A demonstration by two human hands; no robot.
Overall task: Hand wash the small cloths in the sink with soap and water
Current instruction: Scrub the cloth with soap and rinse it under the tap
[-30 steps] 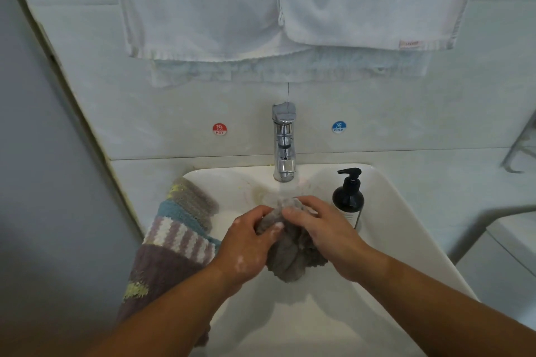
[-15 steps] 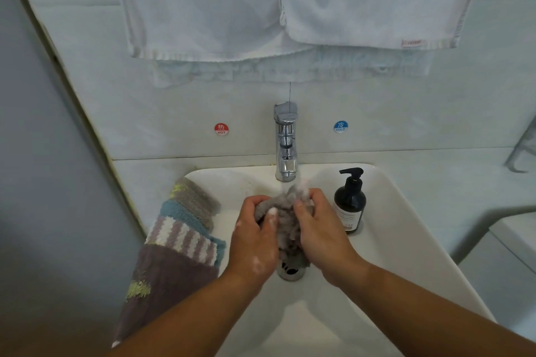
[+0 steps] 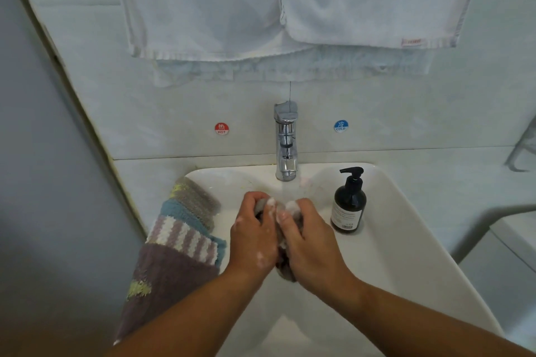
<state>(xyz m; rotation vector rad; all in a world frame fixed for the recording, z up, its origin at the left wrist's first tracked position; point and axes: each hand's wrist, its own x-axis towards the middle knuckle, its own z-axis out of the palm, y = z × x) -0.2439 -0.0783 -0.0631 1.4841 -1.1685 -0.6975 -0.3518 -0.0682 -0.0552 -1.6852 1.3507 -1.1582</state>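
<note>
Over the white sink [image 3: 403, 243] my left hand [image 3: 252, 238] and my right hand [image 3: 310, 243] press close together, both gripping a small grey cloth [image 3: 285, 271]. White suds cover the fingers and the top of the cloth. Most of the cloth is hidden between my palms; a wad hangs below them. Water runs from the chrome tap [image 3: 286, 142] down onto my fingers. A dark soap pump bottle [image 3: 349, 203] stands on the sink's right ledge, beside my right hand.
A striped, multicoloured cloth [image 3: 177, 246] drapes over the sink's left rim. White towels [image 3: 278, 0] hang on the wall above the tap. Red HOT [image 3: 221, 128] and blue COLD [image 3: 340, 126] stickers flank the tap. A grey wall closes the left side.
My hands have lifted the grey cloth from lower in the basin up under the tap and bunched it tighter between them. More suds show on my fingers.
</note>
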